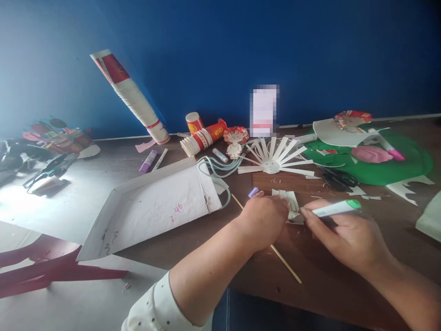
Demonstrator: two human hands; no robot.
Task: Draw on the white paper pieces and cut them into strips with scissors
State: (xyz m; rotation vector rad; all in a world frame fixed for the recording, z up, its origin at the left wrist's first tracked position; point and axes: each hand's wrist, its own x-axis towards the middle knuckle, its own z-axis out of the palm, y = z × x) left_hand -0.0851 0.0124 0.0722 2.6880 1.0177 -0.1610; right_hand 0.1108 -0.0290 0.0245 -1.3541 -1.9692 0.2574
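My left hand (pixel 263 220) is low over the table, its fingers bent down and pressing on a small white paper piece (pixel 293 215); its fingertips are partly hidden. Between the fingers of my right hand (pixel 347 236) is a white marker (pixel 332 209) with a green end. Its other end points left toward the paper, and I cannot tell whether it touches. A purple cap (pixel 253 192) shows just beyond my left hand. Beneath the left wrist runs a thin wooden stick (pixel 287 265). Farther back lies a white paper cup cut into fanned strips (pixel 271 165).
A white cardboard tray (pixel 151 207) stands to the left. Paper cups (pixel 203 140) and a tall leaning cup stack (pixel 136 101) are near the blue wall. Black scissors (pixel 337 178) lie by green paper (pixel 409 158) at the right. A red chair (pixel 62 266) is at lower left.
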